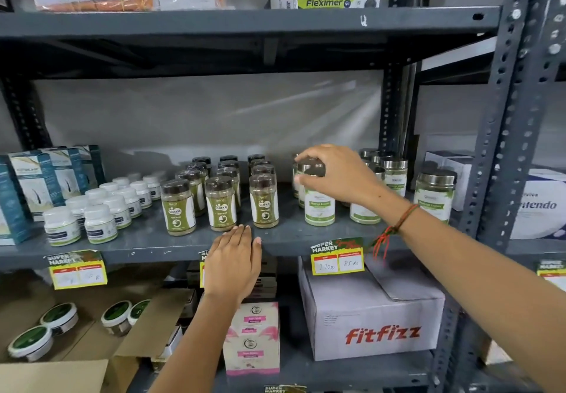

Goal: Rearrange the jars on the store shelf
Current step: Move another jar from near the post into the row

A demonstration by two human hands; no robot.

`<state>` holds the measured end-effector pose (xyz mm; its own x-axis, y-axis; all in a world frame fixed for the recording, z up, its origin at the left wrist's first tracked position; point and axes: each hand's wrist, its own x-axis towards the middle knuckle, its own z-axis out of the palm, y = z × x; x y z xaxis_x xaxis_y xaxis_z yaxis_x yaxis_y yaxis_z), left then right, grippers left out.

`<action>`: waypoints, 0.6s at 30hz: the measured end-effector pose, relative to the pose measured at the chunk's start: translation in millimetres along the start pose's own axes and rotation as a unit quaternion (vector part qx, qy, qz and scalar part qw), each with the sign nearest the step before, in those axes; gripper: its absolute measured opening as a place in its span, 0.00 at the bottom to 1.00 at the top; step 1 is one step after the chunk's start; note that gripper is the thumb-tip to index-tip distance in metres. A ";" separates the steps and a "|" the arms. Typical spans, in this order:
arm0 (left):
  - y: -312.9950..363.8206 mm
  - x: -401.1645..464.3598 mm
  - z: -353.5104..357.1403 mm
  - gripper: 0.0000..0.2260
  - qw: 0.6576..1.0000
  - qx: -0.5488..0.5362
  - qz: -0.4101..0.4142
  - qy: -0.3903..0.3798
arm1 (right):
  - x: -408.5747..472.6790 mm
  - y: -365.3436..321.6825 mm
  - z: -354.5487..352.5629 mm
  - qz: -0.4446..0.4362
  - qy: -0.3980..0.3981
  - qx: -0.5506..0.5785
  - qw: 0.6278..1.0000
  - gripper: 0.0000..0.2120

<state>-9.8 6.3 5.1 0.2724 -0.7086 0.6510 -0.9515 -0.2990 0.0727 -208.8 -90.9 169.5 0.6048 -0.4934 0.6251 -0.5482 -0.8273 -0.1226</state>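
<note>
On the grey middle shelf (294, 235) stand rows of brown-lidded Gaska jars (220, 203) with green labels. To their right is a group of steel-lidded jars (435, 196) with white and green labels. My right hand (340, 175) reaches in from the right and is shut on the lid of a steel-lidded jar (318, 206) at the front left of that group; the jar stands on the shelf. My left hand (234, 261) lies flat with fingers together on the shelf's front edge, just below the Gaska jars, holding nothing.
Small white bottles (101, 206) and blue-white boxes (39, 184) fill the shelf's left part. Below are a white fitfizz carton (373, 322), pink boxes (252, 337) and green-lidded tubs (58, 319) in a cardboard box. Yellow price tags (337, 259) hang on the shelf edge. A metal upright (502, 135) stands at the right.
</note>
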 end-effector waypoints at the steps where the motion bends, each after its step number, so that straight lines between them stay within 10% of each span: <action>1: 0.2 -0.3 -0.9 0.23 1.000 -0.001 0.001 -0.002 | -3.1 6.3 -3.6 0.011 0.002 -0.020 1.000 0.20; 18: -1.2 -4.7 2.4 0.24 1.000 -0.016 0.015 0.000 | -50.2 107.2 -63.9 0.274 -0.162 -0.401 0.859 0.30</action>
<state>-9.6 8.4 0.2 0.2432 -0.7169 0.6534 -0.9634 -0.2566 0.0770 -334.8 -137.7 174.2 0.1874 -0.9062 0.3790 -0.9447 -0.0606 0.3222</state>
